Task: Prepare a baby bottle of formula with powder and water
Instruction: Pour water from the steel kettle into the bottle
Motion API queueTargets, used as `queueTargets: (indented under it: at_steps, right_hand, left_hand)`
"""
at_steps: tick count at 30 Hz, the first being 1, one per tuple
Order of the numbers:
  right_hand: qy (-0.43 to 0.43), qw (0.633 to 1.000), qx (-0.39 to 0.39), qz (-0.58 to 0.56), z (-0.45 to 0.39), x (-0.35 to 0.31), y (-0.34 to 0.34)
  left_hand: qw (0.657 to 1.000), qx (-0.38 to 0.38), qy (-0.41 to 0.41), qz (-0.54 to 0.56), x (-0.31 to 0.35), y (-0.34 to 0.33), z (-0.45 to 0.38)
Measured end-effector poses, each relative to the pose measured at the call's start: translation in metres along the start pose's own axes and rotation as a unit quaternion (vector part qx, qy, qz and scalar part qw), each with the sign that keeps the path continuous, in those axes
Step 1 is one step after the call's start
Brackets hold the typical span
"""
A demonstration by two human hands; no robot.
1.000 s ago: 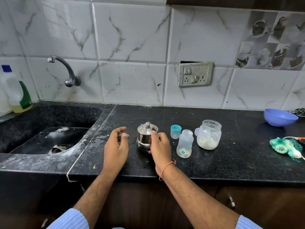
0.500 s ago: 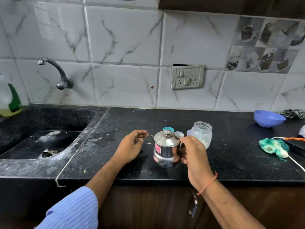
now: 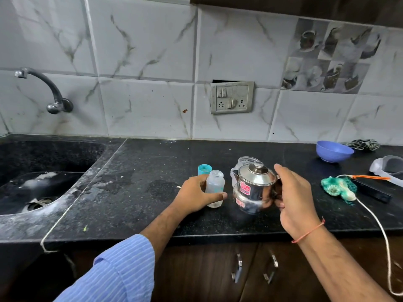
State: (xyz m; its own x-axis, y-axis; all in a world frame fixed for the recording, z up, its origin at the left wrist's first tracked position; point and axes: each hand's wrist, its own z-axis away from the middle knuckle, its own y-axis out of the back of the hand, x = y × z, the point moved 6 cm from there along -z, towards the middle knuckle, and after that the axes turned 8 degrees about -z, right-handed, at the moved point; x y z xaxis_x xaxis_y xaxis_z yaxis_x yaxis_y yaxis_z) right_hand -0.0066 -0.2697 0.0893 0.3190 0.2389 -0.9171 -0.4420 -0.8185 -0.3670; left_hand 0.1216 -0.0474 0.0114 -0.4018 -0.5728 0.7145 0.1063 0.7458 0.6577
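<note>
A small clear baby bottle (image 3: 214, 185) with no cap stands upright on the black counter (image 3: 139, 192). My left hand (image 3: 195, 196) grips it round the lower body. My right hand (image 3: 294, 199) holds a lidded steel kettle (image 3: 254, 188) by its handle, lifted just above the counter to the right of the bottle, spout toward the bottle. A teal bottle cap (image 3: 204, 170) stands behind the bottle. The clear powder jar (image 3: 247, 161) is mostly hidden behind the kettle.
A black sink (image 3: 43, 188) with a wall tap (image 3: 46, 90) lies at the left. At the right are a blue bowl (image 3: 333, 151), a green net scrubber (image 3: 339, 188), a white cord (image 3: 381, 232) and a clear plastic piece (image 3: 390, 168). A switchboard (image 3: 232, 97) is on the tiled wall.
My right hand has lifted the kettle and carried it to the right of the bottle. My left hand, free before, has moved over and taken hold of the baby bottle.
</note>
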Motion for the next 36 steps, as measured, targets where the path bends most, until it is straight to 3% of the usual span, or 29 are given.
queueTargets:
  at_steps: [12,36]
  right_hand:
    - [-0.002,0.999,0.001,0.032,-0.012,0.008,-0.033]
    - [0.075,0.972,-0.090,0.206,-0.047,0.031,-0.107]
  left_hand:
    - [0.999,0.031,0.010,0.008,-0.041,0.050,0.051]
    - [0.999,0.013,0.019,0.027,-0.057,0.044,0.051]
